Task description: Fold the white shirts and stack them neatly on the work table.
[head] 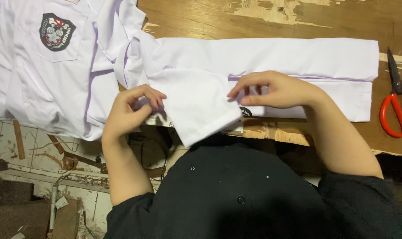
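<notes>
Both hands palm-down: left hand and right hand fingers pinching the folded white shirt

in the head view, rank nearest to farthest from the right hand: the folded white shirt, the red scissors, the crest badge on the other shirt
1. Folded white shirt: the right hand rests on it, fingers pinching its sleeve.
2. Red scissors: off to the right, on the wooden table.
3. Crest badge: far left, on the pocket of the other shirt, beyond the left hand.
</notes>
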